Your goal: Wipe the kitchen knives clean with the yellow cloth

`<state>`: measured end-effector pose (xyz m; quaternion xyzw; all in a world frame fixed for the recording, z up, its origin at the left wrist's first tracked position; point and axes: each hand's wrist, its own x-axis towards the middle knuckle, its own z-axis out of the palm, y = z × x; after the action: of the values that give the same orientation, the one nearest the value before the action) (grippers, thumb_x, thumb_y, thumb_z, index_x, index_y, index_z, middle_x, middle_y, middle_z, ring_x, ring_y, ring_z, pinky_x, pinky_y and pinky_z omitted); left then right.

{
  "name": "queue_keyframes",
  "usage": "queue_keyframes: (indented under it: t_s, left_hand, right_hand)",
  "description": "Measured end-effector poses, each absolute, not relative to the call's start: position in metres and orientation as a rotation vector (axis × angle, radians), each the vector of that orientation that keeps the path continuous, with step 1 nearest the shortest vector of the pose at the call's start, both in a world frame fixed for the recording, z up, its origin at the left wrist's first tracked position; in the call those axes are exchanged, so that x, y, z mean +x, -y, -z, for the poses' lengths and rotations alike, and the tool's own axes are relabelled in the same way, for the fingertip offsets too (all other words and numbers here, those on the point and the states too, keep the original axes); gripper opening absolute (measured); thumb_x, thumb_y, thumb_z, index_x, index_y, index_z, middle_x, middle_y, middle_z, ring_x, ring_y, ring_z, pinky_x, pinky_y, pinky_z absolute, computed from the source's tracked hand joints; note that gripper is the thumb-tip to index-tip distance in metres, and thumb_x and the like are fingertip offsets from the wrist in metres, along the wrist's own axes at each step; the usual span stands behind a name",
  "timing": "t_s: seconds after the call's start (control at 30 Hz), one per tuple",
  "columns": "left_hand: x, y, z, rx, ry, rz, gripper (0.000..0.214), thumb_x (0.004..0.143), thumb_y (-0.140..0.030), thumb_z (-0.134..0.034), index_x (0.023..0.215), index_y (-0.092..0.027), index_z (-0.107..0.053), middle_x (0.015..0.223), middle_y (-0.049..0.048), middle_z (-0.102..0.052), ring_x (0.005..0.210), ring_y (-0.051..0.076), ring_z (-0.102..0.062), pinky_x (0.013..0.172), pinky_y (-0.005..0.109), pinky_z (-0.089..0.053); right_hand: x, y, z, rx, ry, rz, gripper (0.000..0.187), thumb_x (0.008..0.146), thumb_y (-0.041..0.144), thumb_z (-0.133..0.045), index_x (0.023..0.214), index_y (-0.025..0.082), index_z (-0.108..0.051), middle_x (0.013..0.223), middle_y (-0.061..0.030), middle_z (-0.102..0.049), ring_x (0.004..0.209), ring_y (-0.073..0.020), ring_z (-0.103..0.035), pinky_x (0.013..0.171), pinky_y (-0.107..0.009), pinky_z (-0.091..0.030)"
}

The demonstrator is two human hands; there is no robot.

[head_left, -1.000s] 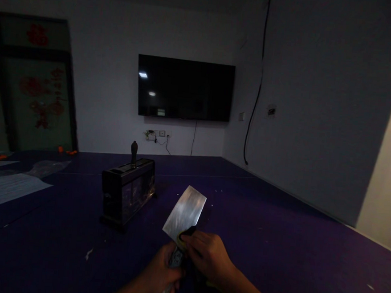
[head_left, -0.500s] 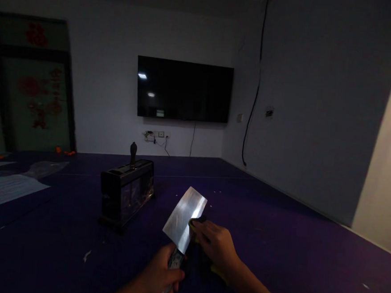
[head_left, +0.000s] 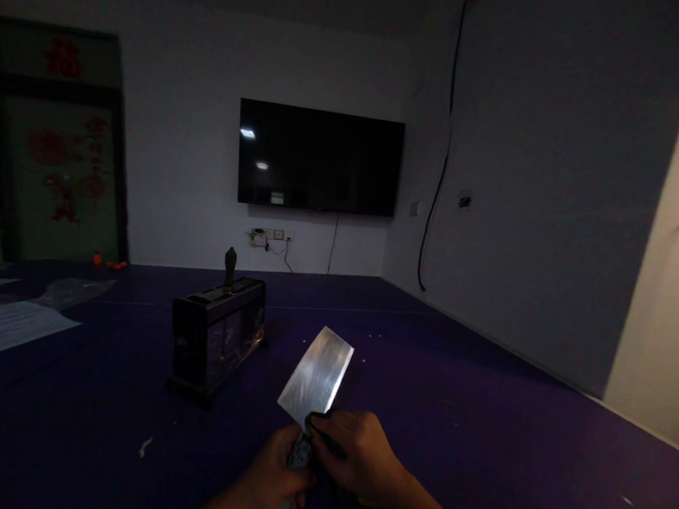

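My left hand [head_left: 278, 473] is closed around the patterned handle of a cleaver [head_left: 317, 371], whose broad shiny blade points up and away from me. My right hand [head_left: 364, 452] pinches a dark cloth with a yellow edge [head_left: 312, 418] against the lower end of the blade, close to the handle. Most of the cloth is hidden under the right hand. Ahead and to the left stands a dark knife block with clear sides [head_left: 217, 339], and one dark handle [head_left: 230, 266] sticks up from its top.
Purple covering [head_left: 477, 450] spreads over the surface, with small white scraps [head_left: 145, 447] on it. A paper sheet [head_left: 14, 329] and clear plastic [head_left: 78, 292] lie at left. A television [head_left: 320, 160] hangs on the far wall; a black cable [head_left: 437, 191] runs down the right wall.
My right hand has slid the cloth down the blade toward the handle. The left hand still grips the cleaver, and the view has shifted slightly.
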<state>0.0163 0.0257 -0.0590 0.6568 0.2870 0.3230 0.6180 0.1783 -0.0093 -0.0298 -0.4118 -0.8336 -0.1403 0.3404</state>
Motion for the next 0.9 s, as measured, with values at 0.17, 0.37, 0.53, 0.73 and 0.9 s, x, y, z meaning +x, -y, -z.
queue_keyframes:
  t_s: [0.17, 0.37, 0.53, 0.73, 0.9]
  left_hand:
    - [0.017, -0.027, 0.061, 1.512, -0.699, -0.704, 0.034, 0.054, -0.011, -0.055, 0.087, -0.013, -0.05, 0.06, -0.0045, -0.053, 0.034, 0.007, -0.044, 0.034, 0.017, -0.035]
    - [0.016, -0.025, 0.056, 1.573, -0.744, -0.682, 0.034, 0.055, -0.01, -0.052, 0.088, -0.014, -0.049, 0.061, -0.0051, -0.054, 0.035, 0.006, -0.045, 0.035, 0.016, -0.035]
    - [0.011, -0.023, 0.054, 1.548, -0.726, -0.62, 0.035, 0.062, -0.02, -0.06, 0.094, -0.017, -0.047, 0.052, -0.0076, -0.049, 0.036, 0.007, -0.046, 0.037, 0.015, -0.031]
    - [0.01, -0.024, 0.06, 1.532, -0.719, -0.593, 0.039, 0.063, -0.027, -0.063, 0.096, -0.018, -0.046, 0.054, -0.0072, -0.05, 0.035, 0.007, -0.044, 0.036, 0.016, -0.029]
    - [0.011, -0.022, 0.058, 1.547, -0.744, -0.613, 0.036, 0.063, -0.021, -0.059, 0.096, -0.017, -0.045, 0.052, -0.0069, -0.051, 0.033, 0.007, -0.044, 0.036, 0.015, -0.028]
  right_hand:
    - [0.181, 0.007, 0.032, -1.063, 2.167, 0.373, 0.023, 0.083, 0.022, -0.047, 0.1, 0.021, -0.062, 0.074, -0.0027, -0.067, 0.06, -0.0123, -0.059, 0.054, -0.021, -0.039]
    - [0.188, 0.001, 0.036, -1.112, 2.1, 0.497, 0.024, 0.08, 0.02, -0.049, 0.098, 0.021, -0.064, 0.067, -0.0018, -0.065, 0.056, -0.0119, -0.058, 0.051, -0.021, -0.037]
    - [0.204, -0.004, 0.032, -1.269, 1.931, 0.516, 0.026, 0.081, 0.019, -0.048, 0.099, 0.022, -0.066, 0.066, -0.0018, -0.065, 0.055, -0.0117, -0.058, 0.052, -0.02, -0.038]
    - [0.221, -0.012, 0.031, -1.364, 1.829, 0.511, 0.027, 0.083, 0.021, -0.046, 0.102, 0.021, -0.065, 0.074, -0.0041, -0.067, 0.063, -0.0146, -0.061, 0.058, -0.022, -0.041]
    - [0.219, -0.011, 0.033, -1.371, 1.856, 0.5, 0.03, 0.081, 0.019, -0.046, 0.104, 0.02, -0.065, 0.074, -0.0043, -0.068, 0.061, -0.0146, -0.061, 0.055, -0.022, -0.041]
